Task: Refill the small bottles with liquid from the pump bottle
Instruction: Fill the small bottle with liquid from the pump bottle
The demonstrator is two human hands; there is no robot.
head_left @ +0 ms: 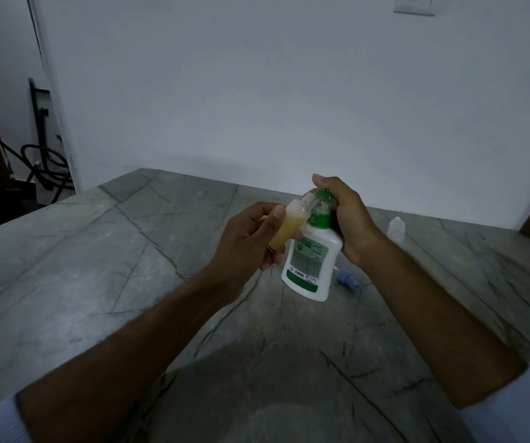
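Grey veined stone forms the worktop (103, 251), set against a plain pale wall. Above it, the left hand (247, 241) grips a small translucent bottle (284, 227) of yellowish liquid, tilted toward the nozzle. The right hand (345, 219) wraps the green pump head of the white plastic pump bottle (310, 266), hiding most of the pump. Behind, a second small clear bottle (395, 229) stands dimly; a blue cap (347, 278) lies partly hidden.
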